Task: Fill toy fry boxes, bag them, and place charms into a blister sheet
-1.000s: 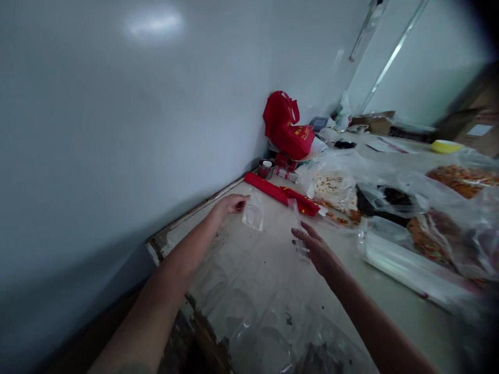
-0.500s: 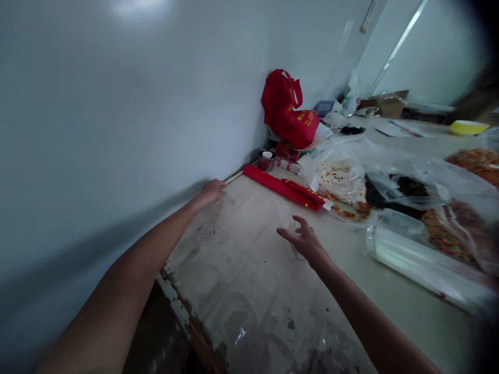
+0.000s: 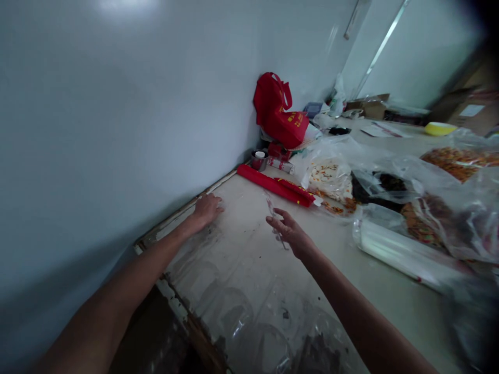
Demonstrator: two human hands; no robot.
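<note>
My left hand (image 3: 208, 209) rests low over the pale tabletop (image 3: 249, 208) close to the wall, its fingers a little apart and partly bent, with nothing visible in them. Near the middle of the table, my right hand (image 3: 291, 235) has thumb and fingers around a thin clear plastic piece (image 3: 270, 201) with faint reddish marks. Its full shape is hard to make out. Beyond the right hand lies a rolled red cloth-like bundle (image 3: 268, 183) with yellow print, apart from both hands.
A red bag (image 3: 286, 127) leans on the wall behind a metal cup (image 3: 258, 161). Clear bags with food (image 3: 329, 176) and a roll of clear plastic (image 3: 393, 249) lie to the right. A yellow bowl (image 3: 440, 129) stands farther back. The table's near-left edge (image 3: 175, 301) is chipped.
My left hand has drawn back from the wall-side edge, toward me. The fingers of my right hand have come closer together around the clear plastic. The view has swung slightly right.
</note>
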